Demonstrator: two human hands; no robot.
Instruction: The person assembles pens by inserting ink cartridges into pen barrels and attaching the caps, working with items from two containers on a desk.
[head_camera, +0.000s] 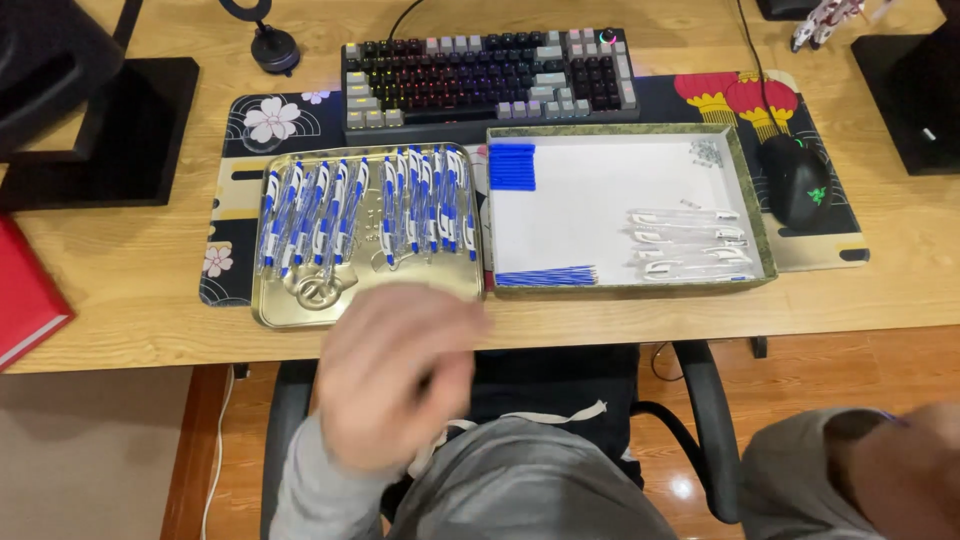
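Wooden and pale, the surface (130, 270) carries a patterned desk mat (240, 130) with a backlit keyboard (490, 75) at its far edge and a dark mouse (800, 180) to the right. On the mat sit two trays side by side, touching: a gold metal tray (300, 300) lined with assembled blue-and-white pens (340, 205), and a green-rimmed box tray (755, 215) holding blue pen caps (512, 165) in its far left corner, blue refills (545, 277) along its near edge, clear pen barrels (690, 245) at the right and tiny springs (706, 152) in the far right corner.

The person's left hand (395, 375) is blurred, raised just in front of the gold tray's near edge; whether it is clenched or holds anything cannot be told. The right hand (900, 480) sits low at the frame's corner, well apart from both trays, its state equally unclear.

A likely risk: the fast-moving left hand could clip the gold tray's rim and scatter the pens, since they lie loose and closely packed.
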